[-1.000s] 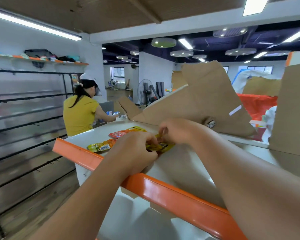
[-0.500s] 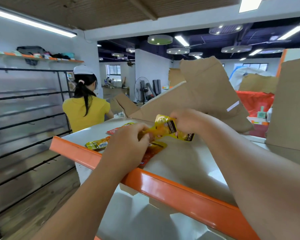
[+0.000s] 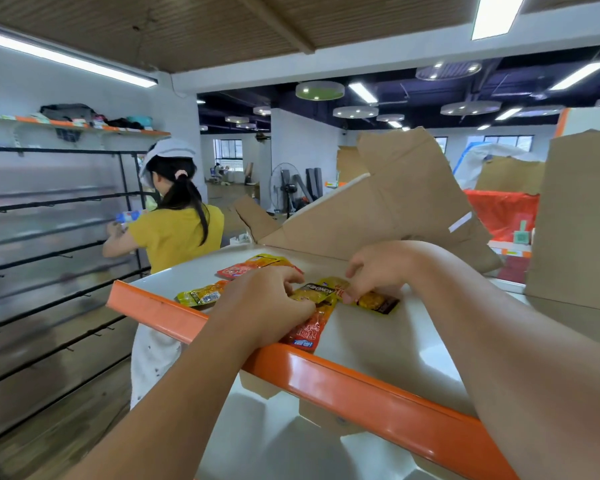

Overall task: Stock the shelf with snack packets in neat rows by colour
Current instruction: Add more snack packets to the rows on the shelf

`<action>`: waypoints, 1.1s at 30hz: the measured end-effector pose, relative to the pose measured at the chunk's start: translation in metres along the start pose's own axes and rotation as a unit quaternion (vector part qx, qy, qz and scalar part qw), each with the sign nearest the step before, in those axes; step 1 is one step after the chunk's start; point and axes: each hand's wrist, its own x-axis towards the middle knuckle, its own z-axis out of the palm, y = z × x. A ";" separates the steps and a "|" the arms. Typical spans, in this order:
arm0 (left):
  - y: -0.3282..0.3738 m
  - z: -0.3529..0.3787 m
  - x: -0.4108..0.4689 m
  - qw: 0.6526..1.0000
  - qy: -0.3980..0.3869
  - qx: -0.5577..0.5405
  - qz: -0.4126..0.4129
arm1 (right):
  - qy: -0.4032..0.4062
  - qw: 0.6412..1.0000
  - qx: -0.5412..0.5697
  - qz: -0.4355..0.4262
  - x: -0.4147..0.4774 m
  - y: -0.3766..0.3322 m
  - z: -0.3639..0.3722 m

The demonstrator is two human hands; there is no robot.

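**Shelf stocking in its early stage: packets down, rows not yet formed**

A few snack packets lie on the white shelf (image 3: 378,348) behind its orange front rail (image 3: 326,372), with the colours mixed. At the left end a yellow packet (image 3: 198,296) sits alone by the rail. Farther back a red packet (image 3: 238,270) touches another yellow one (image 3: 271,260). In the middle a long red packet (image 3: 307,330) points at the rail, partly under a dark-banded yellow packet (image 3: 314,292), and a brown-and-yellow packet (image 3: 378,301) lies just to their right.

The right hand (image 3: 381,271) has its fingers (image 3: 355,289) curled down, pinching the pale yellow packet (image 3: 333,283) flat against the shelf. The left hand (image 3: 267,303) curls over the dark-banded packet. The back of the hand hides the tips, so it cannot be told whether they grip it or only rest there.

Judged from this layout, little is done. Reds and yellows overlap, no packet is squared to the rail, and much of the shelf is bare. The colours have yet to be separated and laid in straight rows.
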 end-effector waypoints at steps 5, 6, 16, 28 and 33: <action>0.001 -0.005 -0.003 0.998 -0.028 -0.021 0.054 | 0.003 0.999 -0.039 0.008 -0.005 -0.006 -0.002; 0.002 -0.005 -0.003 0.998 -0.024 -0.008 0.057 | 0.003 0.999 -0.043 0.009 -0.005 -0.006 -0.002; 0.000 -0.004 0.001 0.994 -0.071 -0.028 0.082 | -0.004 0.999 -0.045 0.004 -0.004 -0.007 -0.002; 0.002 0.001 0.001 0.997 -0.020 0.018 0.069 | -0.003 0.998 -0.055 0.003 0.000 -0.005 0.000; 0.005 -0.002 0.002 0.995 -0.070 0.043 0.064 | -0.003 0.999 -0.054 0.000 -0.001 -0.005 -0.001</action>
